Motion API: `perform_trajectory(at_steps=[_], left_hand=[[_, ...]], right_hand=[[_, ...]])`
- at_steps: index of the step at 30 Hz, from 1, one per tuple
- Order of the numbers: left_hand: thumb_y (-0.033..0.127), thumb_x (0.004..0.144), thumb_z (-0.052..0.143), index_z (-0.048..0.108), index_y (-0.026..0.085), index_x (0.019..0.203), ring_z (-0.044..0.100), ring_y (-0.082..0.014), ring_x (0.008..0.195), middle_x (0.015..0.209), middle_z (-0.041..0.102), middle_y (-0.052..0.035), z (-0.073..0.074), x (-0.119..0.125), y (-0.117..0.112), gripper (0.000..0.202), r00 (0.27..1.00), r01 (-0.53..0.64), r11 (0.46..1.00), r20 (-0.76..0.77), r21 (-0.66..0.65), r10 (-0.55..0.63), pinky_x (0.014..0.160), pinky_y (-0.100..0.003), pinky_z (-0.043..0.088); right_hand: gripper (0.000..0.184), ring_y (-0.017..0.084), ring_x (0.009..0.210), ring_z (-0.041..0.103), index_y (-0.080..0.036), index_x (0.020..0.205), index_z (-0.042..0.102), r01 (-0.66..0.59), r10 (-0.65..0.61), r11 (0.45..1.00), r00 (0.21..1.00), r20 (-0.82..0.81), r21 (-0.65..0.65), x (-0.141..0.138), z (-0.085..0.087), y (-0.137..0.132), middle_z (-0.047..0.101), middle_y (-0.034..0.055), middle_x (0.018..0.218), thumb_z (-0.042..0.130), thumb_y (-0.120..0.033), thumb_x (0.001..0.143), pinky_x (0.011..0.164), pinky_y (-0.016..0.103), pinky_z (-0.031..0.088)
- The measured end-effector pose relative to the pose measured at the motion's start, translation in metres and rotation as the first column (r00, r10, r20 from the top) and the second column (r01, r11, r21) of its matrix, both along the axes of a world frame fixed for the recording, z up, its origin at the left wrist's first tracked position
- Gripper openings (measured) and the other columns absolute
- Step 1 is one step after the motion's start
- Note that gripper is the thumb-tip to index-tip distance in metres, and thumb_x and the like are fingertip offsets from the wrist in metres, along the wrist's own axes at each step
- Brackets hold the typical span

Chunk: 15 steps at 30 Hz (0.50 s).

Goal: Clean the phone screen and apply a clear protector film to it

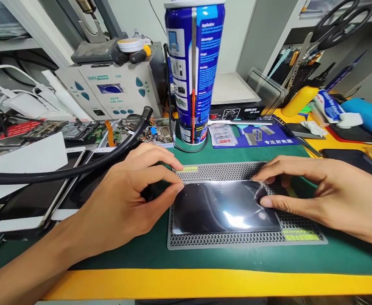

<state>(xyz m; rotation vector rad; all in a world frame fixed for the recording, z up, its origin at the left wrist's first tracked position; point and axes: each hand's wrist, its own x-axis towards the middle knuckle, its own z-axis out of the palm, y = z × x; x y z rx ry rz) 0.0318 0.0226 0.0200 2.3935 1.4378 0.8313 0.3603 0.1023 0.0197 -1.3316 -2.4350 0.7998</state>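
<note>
The phone (pixel 217 207) lies flat on a grey mat (pixel 236 171) on the counter (pixel 205 258), held at both ends. The left hand (pixel 122 203) pinches its left edge between thumb and forefinger. The right hand (pixel 325 195) grasps the opposite end, fingers (pixel 278 203) pressing the glossy face. Just beyond the left fingertips stands a blue spray can (pixel 194 72), and a black hose (pixel 77 169) runs behind the knuckles.

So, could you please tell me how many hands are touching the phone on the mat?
2. The left hand pinches the phone at its left end; the right hand presses on its right end. Nothing suggests another hand hidden.
</note>
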Motion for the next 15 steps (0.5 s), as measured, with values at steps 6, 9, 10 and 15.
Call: perform_trajectory(at_steps=[6,9,10,15], left_hand=[[0.017,0.099,0.064,0.069,0.026,0.091,0.063,-0.0164,0.113,0.113,0.066,0.0004,-0.0008,0.002,0.0003,0.012,1.0,-0.002,1.0,-0.02,-0.011,0.002,0.111,-0.038,0.046],[0.016,0.099,0.064,0.069,0.025,0.091,0.063,-0.0164,0.112,0.112,0.066,0.0004,0.0001,0.0017,-0.0016,0.013,1.0,-0.003,1.0,-0.024,0.007,0.003,0.111,-0.04,0.045],[0.016,0.099,0.064,0.069,0.025,0.091,0.063,-0.0165,0.112,0.112,0.066,0.0002,0.0003,0.0013,-0.0023,0.013,1.0,-0.005,1.0,-0.023,0.006,0.006,0.109,-0.04,0.046],[0.019,0.099,0.065,0.069,0.026,0.09,0.062,-0.0182,0.112,0.112,0.066,-0.0006,0.0003,0.0004,-0.0031,0.012,1.0,-0.006,1.0,-0.006,0.002,0.006,0.104,-0.04,0.048]], right_hand=[[0.041,0.02,0.069,0.071,-0.039,0.116,0.077,-0.013,0.017,0.998,0.998,0.062,-0.06,0.0038,0.0011,0.0007,0.079,-0.0003,0.107,0.074,-0.068,0.087,0.055,0.032,0.055],[0.041,0.02,0.069,0.071,-0.04,0.116,0.077,-0.013,0.016,0.999,0.998,0.062,-0.046,0.0031,0.0018,0.0001,0.079,-0.001,0.107,0.073,-0.068,0.087,0.055,0.031,0.055],[0.04,0.019,0.067,0.07,-0.04,0.115,0.077,-0.015,0.018,0.999,0.998,0.062,-0.046,0.0026,0.0023,0.0,0.079,-0.0011,0.105,0.073,-0.068,0.087,0.054,0.03,0.055],[0.037,0.018,0.058,0.068,-0.039,0.109,0.079,-0.024,0.025,0.999,0.999,0.041,-0.032,0.0002,0.0053,-0.0005,0.08,-0.0009,0.1,0.073,-0.068,0.086,0.046,0.029,0.051]])
